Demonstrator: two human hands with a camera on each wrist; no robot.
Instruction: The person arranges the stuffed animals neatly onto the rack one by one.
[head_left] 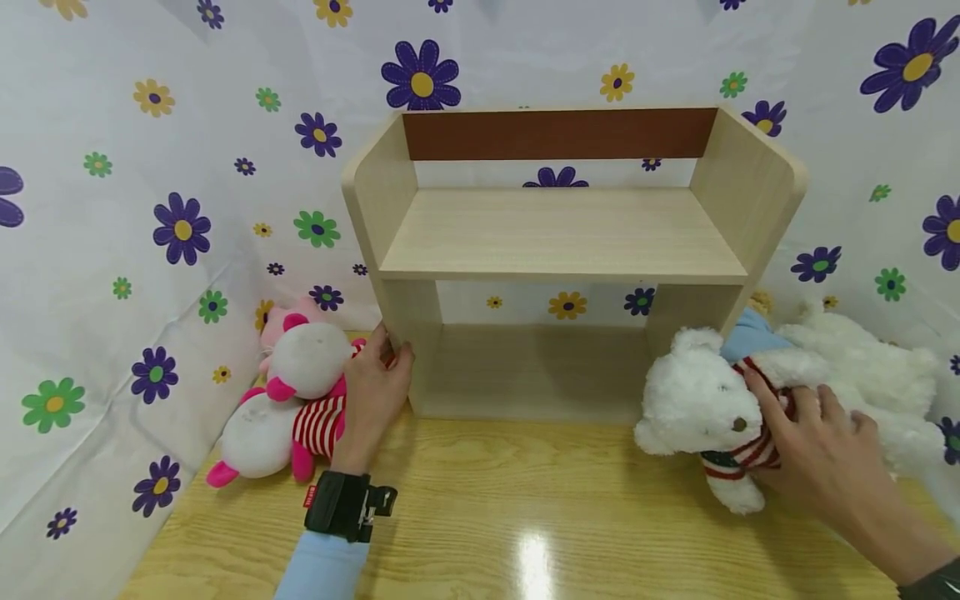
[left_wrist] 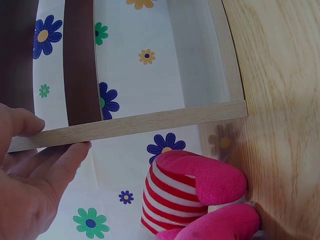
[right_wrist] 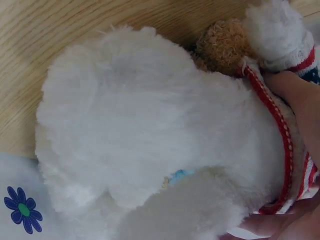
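Note:
A small wooden shelf unit [head_left: 562, 237] with two tiers stands on the table. My left hand [head_left: 375, 383] holds the edge of its left side panel [left_wrist: 145, 125], thumb on one face and fingers on the other. On the right, my right hand [head_left: 832, 454] grips a white teddy bear [head_left: 686, 396] in a striped sweater round its body. The bear lies tilted, its head toward the shelf. In the right wrist view its furry lower body [right_wrist: 130, 115] fills most of the frame.
Left of the shelf lie pink-and-white plush toys [head_left: 258, 437], one in red stripes. Behind the bear are another white plush [head_left: 877, 358] and a toy in light blue [head_left: 752, 335]. A flowered cloth [head_left: 247, 108] hangs behind the wooden table [head_left: 480, 500].

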